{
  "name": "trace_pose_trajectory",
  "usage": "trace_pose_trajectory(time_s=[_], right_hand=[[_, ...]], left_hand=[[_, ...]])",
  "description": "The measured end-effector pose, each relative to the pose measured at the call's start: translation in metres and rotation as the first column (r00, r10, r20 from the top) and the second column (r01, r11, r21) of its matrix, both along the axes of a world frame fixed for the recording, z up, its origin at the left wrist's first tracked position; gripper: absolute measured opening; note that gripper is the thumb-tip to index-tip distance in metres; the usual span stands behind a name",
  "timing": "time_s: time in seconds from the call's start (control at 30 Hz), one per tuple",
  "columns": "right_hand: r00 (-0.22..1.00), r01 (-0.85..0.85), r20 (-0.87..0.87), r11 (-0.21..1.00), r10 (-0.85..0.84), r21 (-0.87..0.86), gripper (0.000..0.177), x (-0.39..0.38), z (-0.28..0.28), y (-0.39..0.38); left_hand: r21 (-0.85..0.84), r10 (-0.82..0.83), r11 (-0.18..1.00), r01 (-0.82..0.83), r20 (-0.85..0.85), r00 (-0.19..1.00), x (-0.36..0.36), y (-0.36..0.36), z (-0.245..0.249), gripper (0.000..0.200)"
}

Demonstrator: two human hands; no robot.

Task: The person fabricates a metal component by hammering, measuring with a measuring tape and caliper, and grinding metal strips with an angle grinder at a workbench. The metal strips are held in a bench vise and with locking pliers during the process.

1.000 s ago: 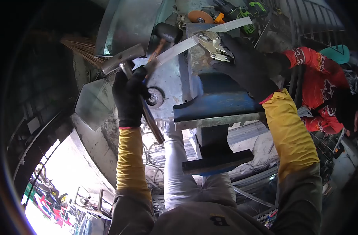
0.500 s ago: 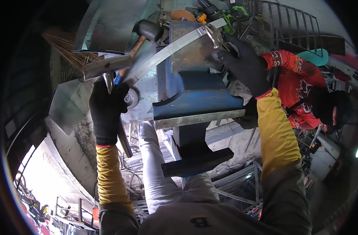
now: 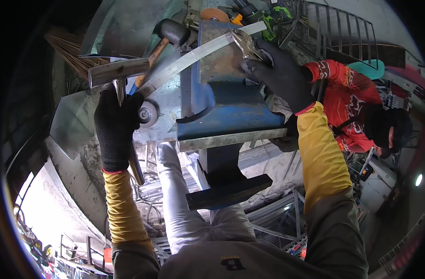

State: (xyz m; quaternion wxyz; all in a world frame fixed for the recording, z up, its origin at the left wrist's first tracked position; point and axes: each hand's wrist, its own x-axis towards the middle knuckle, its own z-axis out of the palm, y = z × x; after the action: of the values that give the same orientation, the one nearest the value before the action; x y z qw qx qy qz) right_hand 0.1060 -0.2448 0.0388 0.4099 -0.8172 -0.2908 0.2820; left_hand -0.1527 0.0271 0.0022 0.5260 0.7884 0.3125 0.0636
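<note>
- Head view: left hand (image 3: 116, 128) grips a hammer (image 3: 119, 73) and touches a metal strip (image 3: 189, 61).
- Right hand (image 3: 284, 76) grasps pliers (image 3: 246, 45) clamped on the strip, above the anvil (image 3: 231, 109)'s far right corner.

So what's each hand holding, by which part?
Left hand: metal hammer, by the handle below its head; apparently the metal strip, by one end. Right hand: locking pliers, by the handles.
</note>
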Motion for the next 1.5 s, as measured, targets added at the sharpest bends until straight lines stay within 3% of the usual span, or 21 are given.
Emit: trace_pose_trajectory(time_s=[0.1,0.2,0.27,0.5,0.6,0.67,0.8,0.87,0.9,0.93,0.97,1.0,1.03,1.13,1.17,1.2,1.23,1.33,1.4,1.43,1.5], right_hand=[[1.000,0.001,-0.010,1.000,0.000,0.028,0.048,0.000,-0.002,0.000],[0.999,-0.019,0.039,1.000,0.018,0.009,0.046,-0.003,0.006,0.003],[0.995,-0.041,0.086,0.999,0.043,-0.018,0.045,-0.004,0.008,0.004],[0.999,-0.043,0.029,0.998,0.044,-0.035,0.047,-0.005,0.014,0.007],[0.999,-0.037,-0.002,0.998,0.037,-0.042,0.048,-0.006,0.010,0.007],[0.999,-0.025,0.025,1.000,0.025,0.003,0.043,-0.006,0.006,0.007],[0.988,-0.051,0.145,0.996,0.061,-0.070,0.049,-0.007,0.009,0.008],[0.982,-0.043,0.178,0.994,0.060,-0.099,0.054,-0.009,0.005,0.008],[0.954,-0.035,0.292,0.992,0.070,-0.123,0.058,-0.010,-0.001,0.004],[0.913,-0.020,0.401,0.989,0.077,-0.144,0.062,-0.009,-0.005,0.002],[0.914,-0.001,0.402,0.992,0.052,-0.127,0.062,-0.009,-0.007,0.001],[0.885,-0.002,0.457,0.982,0.089,-0.188,0.065,-0.009,-0.008,0.001],[0.852,0.003,0.508,0.969,0.126,-0.246,0.068,-0.009,-0.008,0.000],[0.818,0.022,0.562,0.969,0.124,-0.245,0.071,-0.012,-0.007,0.000],[0.821,0.042,0.564,0.974,0.093,-0.223,0.071,-0.012,-0.006,-0.002],[0.824,0.028,0.555,0.973,0.109,-0.231,0.070,-0.012,-0.004,-0.003],[0.828,0.011,0.546,0.971,0.126,-0.240,0.069,-0.011,-0.003,-0.004],[0.754,0.035,0.648,0.979,0.108,-0.203,0.069,-0.014,0.000,-0.006],[0.838,0.061,0.542,0.974,0.068,-0.217,0.068,-0.014,0.007,-0.008],[0.904,0.062,0.425,0.966,0.052,-0.249,0.067,-0.014,0.010,-0.008],[0.885,0.059,0.465,0.982,0.033,-0.181,0.063,-0.008,0.008,-0.008]], left_hand=[[-0.007,0.011,1.000,-0.011,0.023,1.000,-0.003,0.002,-0.007,0.025],[0.167,-0.078,0.983,0.073,0.022,0.997,0.002,0.001,0.001,0.023],[-0.103,0.072,0.992,-0.068,0.037,0.997,0.007,-0.003,0.009,0.029],[-0.086,0.098,0.992,-0.094,0.036,0.995,0.008,-0.001,0.005,0.029],[-0.021,0.074,0.997,-0.073,0.055,0.996,0.006,0.001,-0.004,0.029],[0.151,0.005,0.988,-0.026,0.140,0.990,0.005,0.004,-0.011,0.029],[0.161,-0.024,0.987,0.011,0.082,0.996,0.007,0.002,0.003,0.027],[-0.057,0.074,0.996,-0.070,0.068,0.995,0.009,0.005,0.008,0.021],[-0.125,0.103,0.988,-0.095,0.059,0.993,0.009,0.009,0.008,0.019],[0.388,-0.157,0.914,0.120,0.066,0.985,0.006,0.021,0.001,0.015],[0.792,-0.383,0.546,0.275,-0.056,0.922,0.004,0.031,-0.004,0.016],[0.802,-0.403,0.523,0.288,-0.065,0.913,0.002,0.037,-0.006,0.016],[0.676,-0.320,0.687,0.266,-0.048,0.946,0.000,0.041,-0.007,0.023],[0.711,-0.316,0.640,0.290,-0.100,0.943,0.003,0.056,0.016,0.036],[0.430,-0.241,0.873,0.230,-0.031,0.970,0.006,0.056,0.026,0.034],[0.153,-0.176,0.974,0.169,0.029,0.984,0.015,0.047,0.043,0.032],[-0.128,-0.062,0.989,0.070,0.070,0.996,0.024,0.037,0.060,0.031],[-0.145,-0.114,0.982,0.120,0.049,0.992,0.059,0.016,0.093,0.024],[-0.040,-0.233,0.971,0.235,0.052,0.971,0.072,0.014,0.090,0.023],[0.091,-0.321,0.945,0.313,0.094,0.943,0.077,0.009,0.084,0.022],[0.428,-0.478,0.800,0.420,0.033,0.878,0.088,0.006,0.076,0.020]])
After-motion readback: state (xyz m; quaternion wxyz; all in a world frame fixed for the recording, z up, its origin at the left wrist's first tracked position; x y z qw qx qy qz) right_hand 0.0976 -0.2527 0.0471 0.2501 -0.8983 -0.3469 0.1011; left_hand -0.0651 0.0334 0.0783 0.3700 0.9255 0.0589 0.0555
